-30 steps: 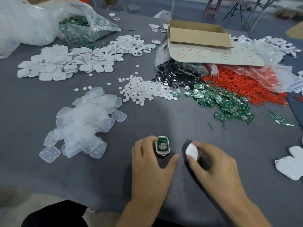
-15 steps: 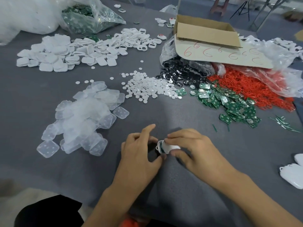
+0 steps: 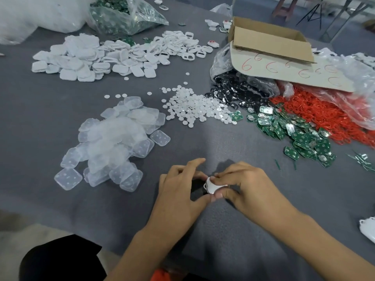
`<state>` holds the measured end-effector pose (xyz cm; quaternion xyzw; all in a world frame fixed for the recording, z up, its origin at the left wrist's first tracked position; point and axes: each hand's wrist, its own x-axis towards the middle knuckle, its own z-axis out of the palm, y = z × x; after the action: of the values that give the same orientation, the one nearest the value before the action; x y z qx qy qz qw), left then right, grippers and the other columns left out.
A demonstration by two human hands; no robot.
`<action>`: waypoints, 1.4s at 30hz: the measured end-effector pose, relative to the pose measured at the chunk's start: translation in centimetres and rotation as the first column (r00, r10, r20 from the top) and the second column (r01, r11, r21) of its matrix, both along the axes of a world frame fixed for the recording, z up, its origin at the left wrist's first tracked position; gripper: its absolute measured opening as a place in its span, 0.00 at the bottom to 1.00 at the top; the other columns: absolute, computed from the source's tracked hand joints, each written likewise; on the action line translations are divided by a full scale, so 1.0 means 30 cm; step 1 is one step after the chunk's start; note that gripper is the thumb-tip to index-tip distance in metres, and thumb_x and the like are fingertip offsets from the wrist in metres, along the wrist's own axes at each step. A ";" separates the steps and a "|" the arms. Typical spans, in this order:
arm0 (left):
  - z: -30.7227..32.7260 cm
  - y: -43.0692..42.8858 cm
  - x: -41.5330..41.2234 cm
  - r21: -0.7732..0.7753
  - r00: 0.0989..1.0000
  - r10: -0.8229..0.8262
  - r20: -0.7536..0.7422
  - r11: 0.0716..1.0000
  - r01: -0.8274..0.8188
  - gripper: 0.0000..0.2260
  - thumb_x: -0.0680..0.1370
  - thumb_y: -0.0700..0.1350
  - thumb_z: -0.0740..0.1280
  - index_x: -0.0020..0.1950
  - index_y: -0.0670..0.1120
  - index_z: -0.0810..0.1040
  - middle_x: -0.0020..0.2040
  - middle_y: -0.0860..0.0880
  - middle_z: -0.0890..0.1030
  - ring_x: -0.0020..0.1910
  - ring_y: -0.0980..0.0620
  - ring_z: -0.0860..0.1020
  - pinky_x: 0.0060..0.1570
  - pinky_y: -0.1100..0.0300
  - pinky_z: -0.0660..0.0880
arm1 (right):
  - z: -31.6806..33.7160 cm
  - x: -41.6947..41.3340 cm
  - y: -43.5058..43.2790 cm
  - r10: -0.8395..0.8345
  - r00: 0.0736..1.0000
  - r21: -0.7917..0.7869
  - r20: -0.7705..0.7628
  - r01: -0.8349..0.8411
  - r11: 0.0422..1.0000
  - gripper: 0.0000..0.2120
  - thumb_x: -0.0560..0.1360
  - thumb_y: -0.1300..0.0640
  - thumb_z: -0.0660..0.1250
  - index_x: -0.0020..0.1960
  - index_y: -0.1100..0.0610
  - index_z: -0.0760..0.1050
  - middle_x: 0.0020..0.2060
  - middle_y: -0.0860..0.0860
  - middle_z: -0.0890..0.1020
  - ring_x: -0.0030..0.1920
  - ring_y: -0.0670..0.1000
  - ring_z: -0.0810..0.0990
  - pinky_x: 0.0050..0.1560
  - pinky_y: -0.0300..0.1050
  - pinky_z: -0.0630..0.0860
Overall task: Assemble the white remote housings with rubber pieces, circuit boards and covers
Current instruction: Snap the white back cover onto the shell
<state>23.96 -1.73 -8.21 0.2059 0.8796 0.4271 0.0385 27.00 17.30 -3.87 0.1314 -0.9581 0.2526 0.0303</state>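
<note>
You pinched the white housing (image 3: 213,186) in your right hand (image 3: 250,187), fingertips on top and thumb beneath, just above the grey table (image 3: 263,230). Your left hand (image 3: 180,191) gripped its left edge, fingers curled and thumb at its lower corner.

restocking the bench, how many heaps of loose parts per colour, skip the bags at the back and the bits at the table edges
white housings and white discs: 2
clear rubber pads: 1
black pieces: 1
green circuit boards: 1
red rings: 1
total: 6
</note>
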 end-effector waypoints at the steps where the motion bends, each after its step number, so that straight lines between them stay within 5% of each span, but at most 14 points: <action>1: 0.002 -0.003 -0.002 -0.006 1.000 -0.011 0.008 1.000 0.011 0.31 0.71 0.62 0.74 0.72 0.63 0.67 0.54 0.69 0.78 0.64 0.66 0.66 0.63 0.71 0.54 | 0.005 -0.006 -0.003 -0.026 0.999 -0.011 0.032 0.027 1.000 0.10 0.67 0.57 0.81 0.47 0.50 0.87 0.42 0.47 0.85 0.47 0.49 0.82 0.50 0.42 0.77; 6: 0.021 0.003 -0.027 -0.030 0.997 -0.040 0.062 0.999 0.042 0.22 0.76 0.54 0.74 0.67 0.63 0.72 0.52 0.67 0.80 0.61 0.66 0.65 0.61 0.72 0.54 | 0.016 -0.041 -0.009 -0.111 0.980 0.001 0.164 0.112 0.994 0.10 0.64 0.58 0.82 0.44 0.50 0.87 0.41 0.45 0.84 0.45 0.47 0.82 0.48 0.39 0.75; 12: 0.055 0.048 -0.065 -0.165 0.990 -0.095 0.102 0.980 0.111 0.13 0.75 0.51 0.75 0.58 0.57 0.82 0.50 0.56 0.77 0.55 0.53 0.68 0.58 0.57 0.68 | -0.002 0.006 -0.021 -0.024 0.999 0.115 0.037 0.020 0.993 0.02 0.73 0.57 0.76 0.44 0.53 0.84 0.39 0.47 0.82 0.44 0.51 0.80 0.47 0.50 0.77; 17: 0.053 0.076 -0.037 -0.192 0.990 -0.113 0.087 0.973 0.128 0.12 0.79 0.42 0.72 0.61 0.49 0.77 0.56 0.51 0.73 0.56 0.52 0.70 0.57 0.60 0.68 | -0.051 0.056 -0.035 -0.125 0.990 -0.054 -0.071 0.121 0.991 0.08 0.72 0.62 0.77 0.50 0.56 0.85 0.48 0.46 0.85 0.52 0.47 0.83 0.55 0.41 0.77; 22: 0.073 0.074 -0.009 -0.121 0.983 -0.122 0.135 0.983 0.138 0.13 0.77 0.38 0.71 0.57 0.52 0.75 0.52 0.54 0.79 0.52 0.57 0.73 0.50 0.64 0.68 | -0.071 0.110 -0.050 -0.386 0.922 -0.358 0.021 0.368 0.858 0.17 0.68 0.67 0.78 0.50 0.48 0.84 0.46 0.41 0.83 0.48 0.44 0.82 0.46 0.33 0.76; 28: 0.079 0.058 0.039 0.282 0.952 -0.107 0.286 0.959 0.023 0.07 0.75 0.39 0.75 0.51 0.49 0.85 0.46 0.57 0.86 0.50 0.62 0.83 0.54 0.67 0.76 | -0.065 0.155 -0.072 -0.510 0.853 -0.579 0.114 0.474 0.664 0.15 0.68 0.67 0.79 0.46 0.49 0.84 0.45 0.42 0.84 0.45 0.44 0.85 0.46 0.32 0.79; 37: 0.044 0.085 0.064 0.268 0.991 -0.018 0.132 0.963 -0.018 0.07 0.75 0.35 0.74 0.45 0.47 0.84 0.41 0.57 0.85 0.45 0.59 0.83 0.47 0.69 0.75 | -0.098 0.174 -0.082 -0.591 0.777 -0.632 0.217 0.573 0.522 0.13 0.66 0.65 0.80 0.40 0.48 0.85 0.39 0.45 0.85 0.41 0.45 0.84 0.45 0.34 0.77; 42: 0.035 0.092 0.071 0.300 0.993 0.008 0.115 0.953 -0.043 0.04 0.78 0.42 0.74 0.49 0.50 0.85 0.44 0.61 0.85 0.48 0.62 0.83 0.49 0.71 0.74 | -0.108 0.169 -0.087 -0.603 0.770 -0.666 0.210 0.564 0.489 0.12 0.69 0.63 0.78 0.43 0.46 0.85 0.39 0.45 0.84 0.42 0.45 0.83 0.47 0.34 0.77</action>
<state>26.08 1.02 -7.16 0.1735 0.8030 0.5679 0.0506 32.06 14.69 -7.11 -0.2156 -0.7749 0.5644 0.1857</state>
